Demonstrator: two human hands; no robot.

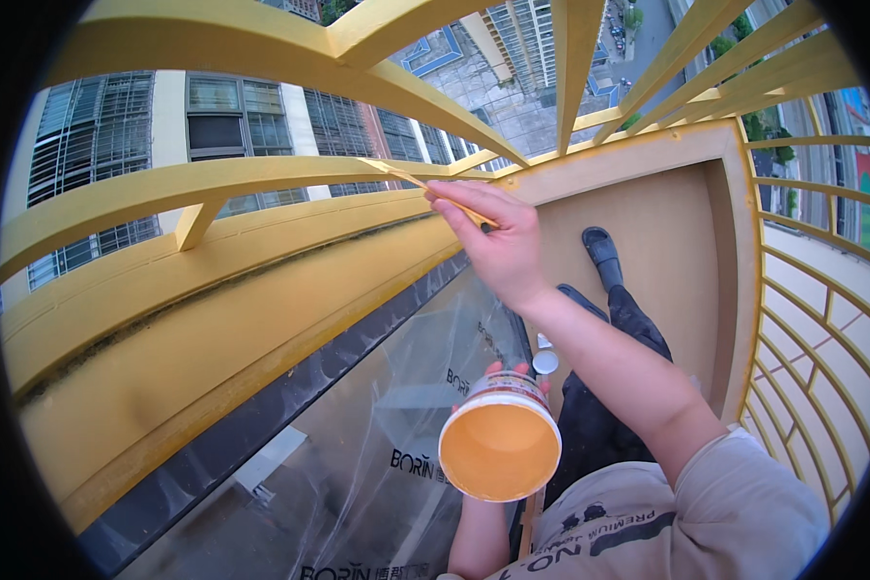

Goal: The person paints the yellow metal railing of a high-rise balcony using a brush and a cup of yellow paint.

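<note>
My right hand (pixel 496 235) is closed around the thin handle of a small paintbrush (pixel 413 179). The brush's tip rests at a yellow metal railing bar (pixel 261 174), which runs across the left of the view. Lower down, my left hand (pixel 499 368) holds a white plastic tub (pixel 511 388) from beneath and behind, and most of its fingers are hidden by the tub. Yellow-orange paint (pixel 500 446) coats the inside of the tub, whose mouth faces up toward me.
A yellow ledge (pixel 261 304) runs below the bars, beside a window covered with printed plastic film (pixel 362 435). My slippered foot (pixel 600 245) is on a beige recessed floor (pixel 660 217). More yellow bars (pixel 815 312) enclose the right. Far below lie a street and rooftops (pixel 471 72).
</note>
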